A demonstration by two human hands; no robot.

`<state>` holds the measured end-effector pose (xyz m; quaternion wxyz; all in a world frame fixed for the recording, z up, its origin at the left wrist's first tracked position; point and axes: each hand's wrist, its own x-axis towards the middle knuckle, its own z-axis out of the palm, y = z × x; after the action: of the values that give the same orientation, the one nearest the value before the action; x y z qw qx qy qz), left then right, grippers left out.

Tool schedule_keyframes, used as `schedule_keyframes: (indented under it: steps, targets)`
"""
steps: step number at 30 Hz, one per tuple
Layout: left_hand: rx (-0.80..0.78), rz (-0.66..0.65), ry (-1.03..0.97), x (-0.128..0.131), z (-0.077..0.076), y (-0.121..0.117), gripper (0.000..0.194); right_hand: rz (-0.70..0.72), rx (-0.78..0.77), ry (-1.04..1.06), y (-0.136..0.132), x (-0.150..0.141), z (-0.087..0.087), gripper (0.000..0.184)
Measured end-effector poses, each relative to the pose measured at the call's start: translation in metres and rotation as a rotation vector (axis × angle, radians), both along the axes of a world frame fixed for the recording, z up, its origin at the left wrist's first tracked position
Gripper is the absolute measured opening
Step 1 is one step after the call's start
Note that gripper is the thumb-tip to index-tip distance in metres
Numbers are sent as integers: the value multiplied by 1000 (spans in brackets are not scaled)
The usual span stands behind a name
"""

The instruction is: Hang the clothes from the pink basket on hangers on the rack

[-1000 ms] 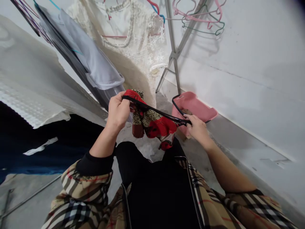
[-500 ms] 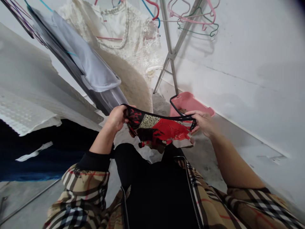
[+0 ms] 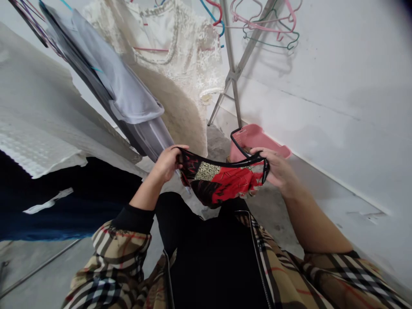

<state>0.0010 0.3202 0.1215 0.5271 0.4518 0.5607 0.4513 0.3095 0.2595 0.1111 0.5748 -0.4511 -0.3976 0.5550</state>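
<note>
A pair of red, black and gold patterned underpants (image 3: 230, 180) with black trim hangs stretched between my hands, in front of my lap. My left hand (image 3: 168, 164) is closed on one end of the black waistband. At the other end, my right hand (image 3: 274, 166) pinches the band, its fingers over the top edge. The band sags a little in the middle, and the cloth hangs in loose folds below it.
A pink basket (image 3: 257, 139) with a black handle stands on the floor behind my right hand. White lace clothing (image 3: 189, 64) and grey garments (image 3: 128, 94) hang ahead and left. Pink and green hangers (image 3: 264, 25) hang near a metal rack leg (image 3: 236, 98) by the wall.
My left hand has moved a little right and down, so the waistband hangs slacker. The cloth below has swung into a rounder shape. My right hand has barely moved.
</note>
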Motion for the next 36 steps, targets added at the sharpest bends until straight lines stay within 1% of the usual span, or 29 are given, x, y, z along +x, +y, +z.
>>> schedule_keyframes:
  steps: [1,3,4,6,8,9,11,16,20,24,29,31,33,34,36]
  targets:
    - [42,-20,32,8,-5,-6,47,17,-9,50,-2,-6,3,19]
    - [199,-90,122,28,-14,-22,58,35,-39,108,-6,-19,5,19]
    - [302,-137,168,38,-18,-32,56,45,-53,117,-7,-25,5,20]
    - [469,-267,209,58,-25,-50,42,80,-78,96,-8,-36,2,23]
    - [520,-406,157,74,-30,-64,29,131,-82,52,-8,-44,-3,25]
    - [514,-455,118,80,-33,-68,27,150,-80,36,-8,-47,-5,25]
    - [492,-505,62,87,-37,-73,29,167,-75,28,-9,-50,-8,26]
    - [462,-530,43,92,-44,-69,31,169,-56,42,-14,-51,-10,24]
    - [419,-525,95,91,-45,-68,26,173,-27,47,-17,-50,-13,20]
    - [382,-560,127,92,-45,-68,26,193,-30,44,-17,-49,-17,20]
    - [370,-468,173,92,-53,-66,23,179,-24,42,-16,-48,-26,23]
    - [388,-442,168,89,-53,-64,23,143,20,-16,-17,-46,-29,23]
    - [449,-427,158,84,-48,-62,23,146,90,-143,-20,-44,-30,24]
    - [488,-429,152,81,-44,-62,24,179,119,-221,-22,-43,-29,24]
    - [551,-460,131,75,-35,-62,29,328,162,-380,-28,-42,-26,24]
